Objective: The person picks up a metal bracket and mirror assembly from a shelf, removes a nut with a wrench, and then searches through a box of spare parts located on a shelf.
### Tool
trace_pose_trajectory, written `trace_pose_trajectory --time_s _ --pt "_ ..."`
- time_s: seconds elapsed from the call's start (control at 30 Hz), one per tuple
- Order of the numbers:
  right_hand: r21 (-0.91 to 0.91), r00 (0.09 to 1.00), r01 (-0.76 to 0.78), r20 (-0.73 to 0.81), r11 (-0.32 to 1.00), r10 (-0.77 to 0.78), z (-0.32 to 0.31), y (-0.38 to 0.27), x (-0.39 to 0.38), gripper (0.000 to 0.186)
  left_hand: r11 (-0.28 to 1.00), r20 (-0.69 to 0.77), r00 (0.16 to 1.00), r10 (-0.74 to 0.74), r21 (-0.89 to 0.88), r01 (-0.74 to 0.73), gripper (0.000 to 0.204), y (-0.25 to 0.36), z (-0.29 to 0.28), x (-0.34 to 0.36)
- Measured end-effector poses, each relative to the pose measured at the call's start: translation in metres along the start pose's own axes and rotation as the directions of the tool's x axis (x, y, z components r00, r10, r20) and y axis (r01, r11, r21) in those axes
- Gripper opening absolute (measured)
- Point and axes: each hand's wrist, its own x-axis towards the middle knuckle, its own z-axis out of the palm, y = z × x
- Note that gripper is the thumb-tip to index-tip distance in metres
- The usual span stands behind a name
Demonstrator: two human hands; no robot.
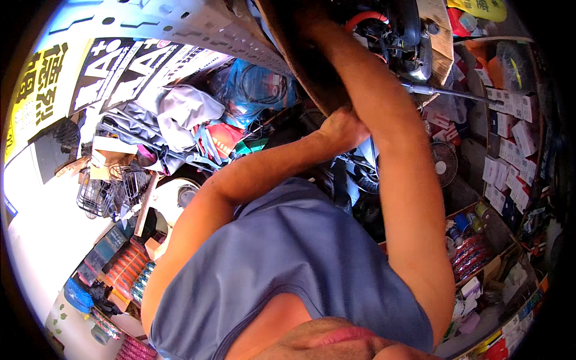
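My right forearm crosses up over a dark brown open box, whose inside lies in deep shadow. Inside it, my right hand is mostly lost in the dark, with its fingers hidden. Below, at the box's lower corner, my left hand is closed, its back toward me and close beside my right forearm; what it grips is hidden. Black tools or parts and a curved red piece lie right of my right forearm. A long thin metal rod sticks out to the right there.
Grey cloth and a blue plastic-wrapped bundle are heaped at the left. A wire basket stands farther left. Stacked white boxes and a small fan are on the right. A perforated metal panel hangs overhead.
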Motion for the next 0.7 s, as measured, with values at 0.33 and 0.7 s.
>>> trace_pose_trajectory --time_s 0.33,0.7 --pt "0.066 0.983 0.116 -0.151 0.991 -0.105 0.028 0.054 -0.06 0.042 0.96 0.142 0.99 0.026 0.271 -0.064 0.024 -0.014 -0.04 0.016" --pt "-0.091 1.0 0.016 -0.012 0.996 -0.017 0.003 0.04 -0.107 0.046 0.408 -0.173 0.45 -0.876 -0.763 0.501 0.045 -0.023 -0.114 -0.039"
